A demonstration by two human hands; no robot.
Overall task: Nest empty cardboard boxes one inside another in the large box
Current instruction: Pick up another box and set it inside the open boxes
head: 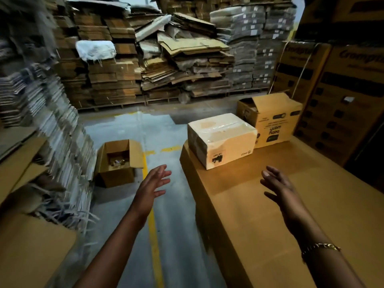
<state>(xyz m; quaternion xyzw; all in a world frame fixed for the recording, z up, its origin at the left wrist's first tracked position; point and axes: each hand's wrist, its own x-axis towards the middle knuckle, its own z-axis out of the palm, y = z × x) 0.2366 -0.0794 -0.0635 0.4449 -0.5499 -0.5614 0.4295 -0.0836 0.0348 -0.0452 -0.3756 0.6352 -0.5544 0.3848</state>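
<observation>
Hovering empty, fingers (164, 175) spread: left hand (152, 185) over warehouse floor (162, 132), right hand (279, 189) over carton top (324, 173)

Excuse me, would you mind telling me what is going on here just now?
A person reaches forward with the left hand and the right hand, both open and holding nothing. Ahead, a white wrapped box sits on a large cardboard carton, with an open brown box behind it. A smaller open box stands on the floor to the left. No box is in hand yet.
</observation>
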